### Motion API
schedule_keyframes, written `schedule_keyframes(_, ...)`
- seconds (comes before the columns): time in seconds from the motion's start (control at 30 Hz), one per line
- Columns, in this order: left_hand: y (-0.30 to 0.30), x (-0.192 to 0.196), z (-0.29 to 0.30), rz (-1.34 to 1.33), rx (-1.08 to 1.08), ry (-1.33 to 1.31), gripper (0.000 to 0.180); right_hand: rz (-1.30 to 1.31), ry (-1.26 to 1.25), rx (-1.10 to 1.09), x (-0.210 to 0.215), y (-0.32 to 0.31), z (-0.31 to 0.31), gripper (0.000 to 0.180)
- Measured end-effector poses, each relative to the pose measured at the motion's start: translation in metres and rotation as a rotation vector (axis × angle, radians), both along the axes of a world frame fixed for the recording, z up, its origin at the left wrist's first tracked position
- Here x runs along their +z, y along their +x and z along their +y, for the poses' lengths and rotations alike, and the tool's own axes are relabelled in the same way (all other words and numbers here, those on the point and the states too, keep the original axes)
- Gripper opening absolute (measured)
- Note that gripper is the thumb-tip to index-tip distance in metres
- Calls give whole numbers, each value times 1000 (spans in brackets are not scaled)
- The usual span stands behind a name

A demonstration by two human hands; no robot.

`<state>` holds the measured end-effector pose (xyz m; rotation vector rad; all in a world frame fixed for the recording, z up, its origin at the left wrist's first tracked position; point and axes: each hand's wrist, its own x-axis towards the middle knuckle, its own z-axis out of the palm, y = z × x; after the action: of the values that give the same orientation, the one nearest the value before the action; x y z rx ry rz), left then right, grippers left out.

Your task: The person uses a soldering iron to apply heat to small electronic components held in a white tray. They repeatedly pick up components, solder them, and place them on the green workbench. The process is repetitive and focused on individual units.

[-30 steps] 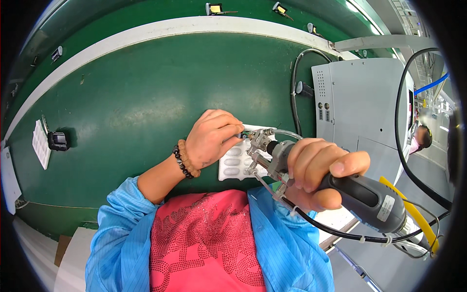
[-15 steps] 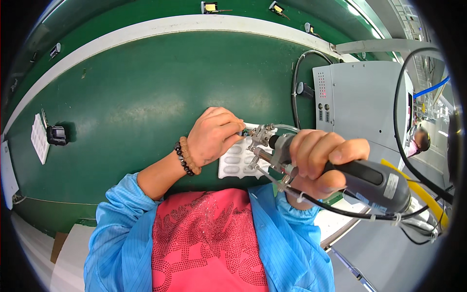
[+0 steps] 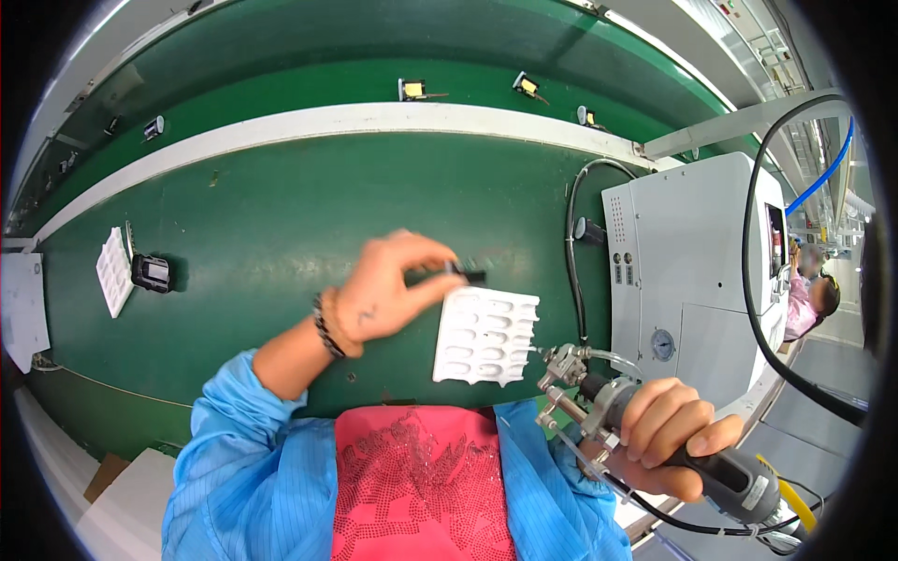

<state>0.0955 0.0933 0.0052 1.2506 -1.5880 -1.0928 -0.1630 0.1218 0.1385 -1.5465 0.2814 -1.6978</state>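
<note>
My left hand [image 3: 388, 290] is over the bench, thumb and forefinger pinched on a small dark part [image 3: 474, 277], blurred by motion. Just below that part lies a white tray [image 3: 486, 327] with rows of oval hollows; whether the two touch I cannot tell. At the lower right, my right hand [image 3: 672, 441] is wrapped round a grey and black handheld power screwdriver [image 3: 739, 481]. Metal fittings [image 3: 567, 366] and hoses are attached to its front, and its tip points toward the tray's right edge.
A grey machine [image 3: 692, 243] with a pressure gauge stands at the right, a black hose [image 3: 571, 243] beside it. At the far left are another white tray [image 3: 114, 273] and a black housing [image 3: 151, 272]. Several small parts lie on a green strip [image 3: 309, 93] beyond the white rail [image 3: 374, 119].
The screwdriver in my right hand has drawn back to the lower right, away from my left hand. The tray now shows fully. The whole view has shifted too.
</note>
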Motion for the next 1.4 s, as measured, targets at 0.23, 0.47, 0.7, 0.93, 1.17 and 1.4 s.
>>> schedule_keyframes(0.23,110,-28,-159,-543,638,-453,37,-31,1,25,-9,1,4,43)
schedule_keyframes(0.47,110,-54,-201,-706,60,-411,43,6,23,80,-10,-6,7,41)
schedule_keyframes(0.7,91,-46,-205,-689,232,-357,32,30,21,137,-11,-10,4,41)
schedule_keyframes(0.93,-16,2,-53,-383,-90,-500,20,54,22,138,-16,-15,7,44)
schedule_keyframes(1.17,-55,-24,4,-296,-153,-533,21,54,17,148,-17,-15,6,46)
schedule_keyframes(1.4,-59,-46,18,-224,-83,-340,29,13,39,144,-25,-7,-9,43)
